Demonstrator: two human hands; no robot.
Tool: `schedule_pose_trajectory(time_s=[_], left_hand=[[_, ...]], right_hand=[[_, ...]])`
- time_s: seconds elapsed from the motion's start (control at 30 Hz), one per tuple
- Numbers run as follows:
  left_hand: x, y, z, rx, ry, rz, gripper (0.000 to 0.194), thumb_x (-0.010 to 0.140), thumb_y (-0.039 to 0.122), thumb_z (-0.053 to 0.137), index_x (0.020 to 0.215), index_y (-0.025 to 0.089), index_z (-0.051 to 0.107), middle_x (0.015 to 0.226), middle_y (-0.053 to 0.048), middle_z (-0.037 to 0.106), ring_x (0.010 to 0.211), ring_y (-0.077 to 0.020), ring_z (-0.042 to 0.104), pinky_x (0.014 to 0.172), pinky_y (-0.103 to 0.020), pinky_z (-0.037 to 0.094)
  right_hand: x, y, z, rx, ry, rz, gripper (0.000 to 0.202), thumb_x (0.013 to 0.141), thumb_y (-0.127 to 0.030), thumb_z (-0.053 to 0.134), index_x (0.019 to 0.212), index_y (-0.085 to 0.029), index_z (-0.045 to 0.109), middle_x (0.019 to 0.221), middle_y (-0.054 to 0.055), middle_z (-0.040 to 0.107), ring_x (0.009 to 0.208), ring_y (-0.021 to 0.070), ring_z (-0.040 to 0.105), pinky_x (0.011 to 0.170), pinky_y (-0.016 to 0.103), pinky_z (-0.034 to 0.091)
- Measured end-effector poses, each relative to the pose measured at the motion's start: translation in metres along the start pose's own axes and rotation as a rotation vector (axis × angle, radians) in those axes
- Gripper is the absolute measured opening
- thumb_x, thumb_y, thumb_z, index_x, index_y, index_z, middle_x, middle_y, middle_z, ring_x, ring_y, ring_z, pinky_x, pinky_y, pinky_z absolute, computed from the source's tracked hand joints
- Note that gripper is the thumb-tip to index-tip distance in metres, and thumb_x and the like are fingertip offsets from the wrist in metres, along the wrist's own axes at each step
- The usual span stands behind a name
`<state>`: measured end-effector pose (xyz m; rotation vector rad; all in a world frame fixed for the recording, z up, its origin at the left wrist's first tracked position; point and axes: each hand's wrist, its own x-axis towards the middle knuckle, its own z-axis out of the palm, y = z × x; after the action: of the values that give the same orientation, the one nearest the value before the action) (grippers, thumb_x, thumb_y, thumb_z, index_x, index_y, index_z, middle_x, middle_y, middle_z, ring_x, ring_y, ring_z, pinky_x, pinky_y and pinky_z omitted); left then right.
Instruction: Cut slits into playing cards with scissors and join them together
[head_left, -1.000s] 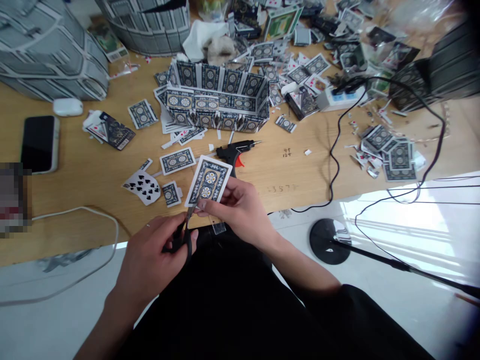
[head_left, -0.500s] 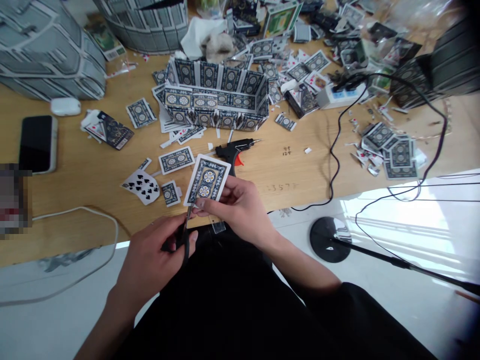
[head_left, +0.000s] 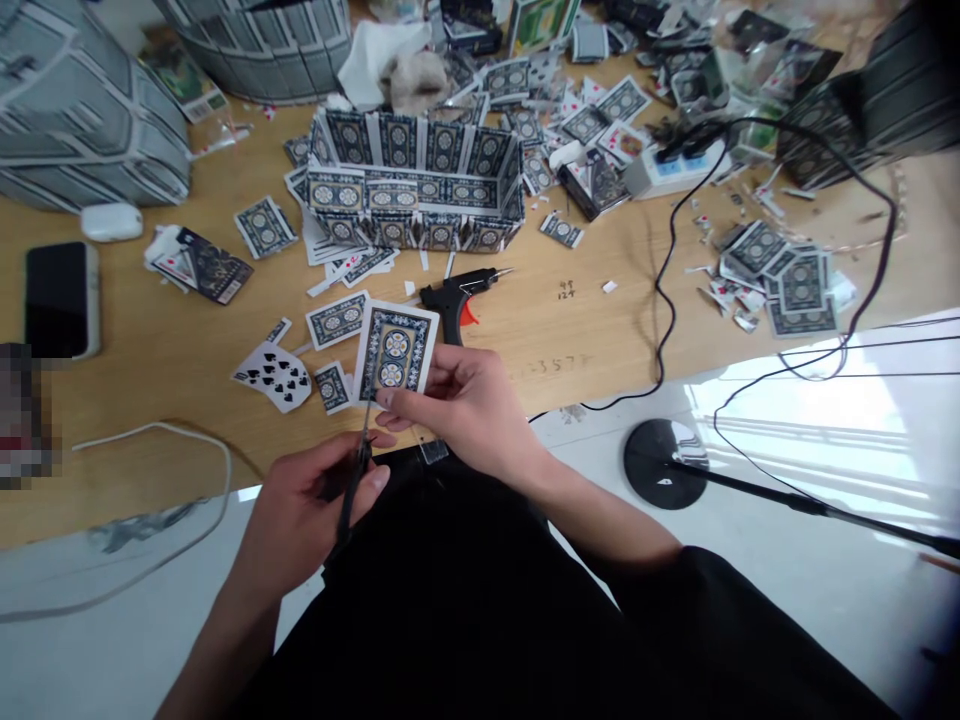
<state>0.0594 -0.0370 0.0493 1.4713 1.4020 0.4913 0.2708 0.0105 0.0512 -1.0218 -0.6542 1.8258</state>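
Note:
My right hand (head_left: 457,405) is closed on a playing card (head_left: 396,345), its patterned back facing up. In my left hand (head_left: 315,505) is a pair of scissors (head_left: 354,492) with black handles; the blades point up to the card's lower left edge. A black hot glue gun (head_left: 454,300) with an orange trigger lies just beyond the card. To the left rest a ten of spades (head_left: 276,376) with a cut edge, a small cut card piece (head_left: 332,388) and another card (head_left: 337,320). Behind them stands an open box built from cards (head_left: 416,230).
Loose cards and card boxes crowd the table's back. A white power strip (head_left: 667,175) with a black cable (head_left: 660,290) stands at right, near a card pile (head_left: 802,285). At left lie a phone (head_left: 61,298) and an opened card box (head_left: 199,262). A black stand base (head_left: 664,462) is on the floor.
The card in my right hand has turned more upright. The scissors have tilted a little in my left hand. The whole view has shifted slightly, with table things appearing further left.

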Motion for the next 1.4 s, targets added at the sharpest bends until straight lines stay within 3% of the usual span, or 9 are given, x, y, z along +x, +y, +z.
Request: schedule_pose_trajectory(time_s=[0.53, 1.2, 1.4], left_hand=[[-0.003, 0.003, 0.002, -0.018, -0.007, -0.034, 0.023, 0.094, 0.036, 0.076, 0.111, 0.021, 0.082, 0.07, 0.004, 0.07, 0.053, -0.0095, 0.06, 0.056, -0.02, 0.051], [-0.008, 0.01, 0.008, -0.158, -0.023, -0.106, 0.024, 0.094, 0.039, 0.077, 0.106, 0.019, 0.077, 0.068, 0.003, 0.066, 0.054, -0.011, 0.057, 0.054, -0.021, 0.048], [-0.013, 0.019, 0.016, -0.222, 0.071, -0.167, 0.022, 0.093, 0.039, 0.076, 0.104, 0.021, 0.078, 0.068, 0.004, 0.065, 0.055, -0.0108, 0.056, 0.056, -0.021, 0.048]], right_hand=[[0.0, 0.0, -0.003, -0.041, 0.003, -0.005, 0.036, 0.07, -0.039, 0.101, 0.087, -0.017, 0.079, 0.081, 0.003, 0.081, 0.074, 0.0188, 0.08, 0.079, 0.036, 0.072], [0.001, -0.006, -0.006, -0.011, -0.054, -0.011, 0.032, 0.069, -0.034, 0.101, 0.088, -0.017, 0.081, 0.085, 0.002, 0.082, 0.073, 0.0168, 0.079, 0.079, 0.034, 0.072], [0.0, -0.006, -0.006, -0.017, -0.063, -0.006, 0.034, 0.069, -0.037, 0.101, 0.088, -0.018, 0.08, 0.085, 0.002, 0.082, 0.074, 0.018, 0.079, 0.082, 0.037, 0.072]])
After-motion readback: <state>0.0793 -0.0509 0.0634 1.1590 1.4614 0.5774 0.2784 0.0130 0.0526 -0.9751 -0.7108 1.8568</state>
